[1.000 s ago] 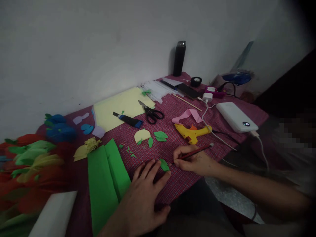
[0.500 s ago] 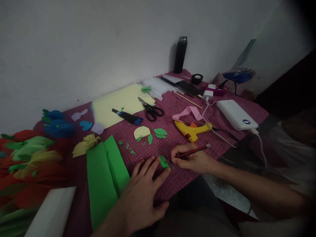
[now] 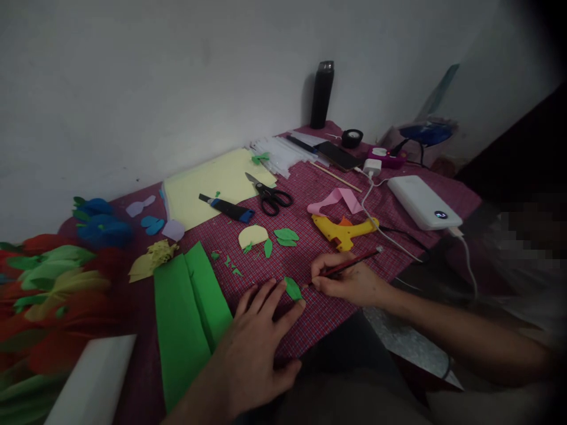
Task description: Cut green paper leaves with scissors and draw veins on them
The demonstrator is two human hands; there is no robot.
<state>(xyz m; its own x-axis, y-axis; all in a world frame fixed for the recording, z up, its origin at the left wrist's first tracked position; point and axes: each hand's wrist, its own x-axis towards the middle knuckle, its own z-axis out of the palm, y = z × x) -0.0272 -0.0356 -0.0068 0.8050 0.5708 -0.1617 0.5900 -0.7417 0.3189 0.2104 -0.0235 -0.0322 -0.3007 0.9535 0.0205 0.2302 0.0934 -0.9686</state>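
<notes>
A small green paper leaf [image 3: 292, 288] lies on the checked tablecloth, steadied by the fingertips of my left hand [image 3: 259, 348]. That hand is flat with its fingers spread. My right hand [image 3: 348, 280] grips a dark red pencil [image 3: 354, 261], its tip close to the leaf's right edge. Whether the tip touches the leaf I cannot tell. Further back lie more green leaves [image 3: 286, 237], a pale yellow paper piece [image 3: 253, 236] and green scraps [image 3: 233, 265]. Left of my left hand is a folded green paper sheet [image 3: 179, 319].
Behind lie black scissors [image 3: 271, 198], a utility knife [image 3: 228, 208], yellow sheets [image 3: 212, 177] and a yellow glue gun [image 3: 343, 231]. A white power bank [image 3: 424, 202] with cables sits at right. Paper flowers [image 3: 53, 289] crowd the left. A black bottle [image 3: 322, 94] stands at the back.
My right hand has shifted slightly right, drawing the pencil tip a little away from the leaf. My left hand stays almost where it was on the leaf.
</notes>
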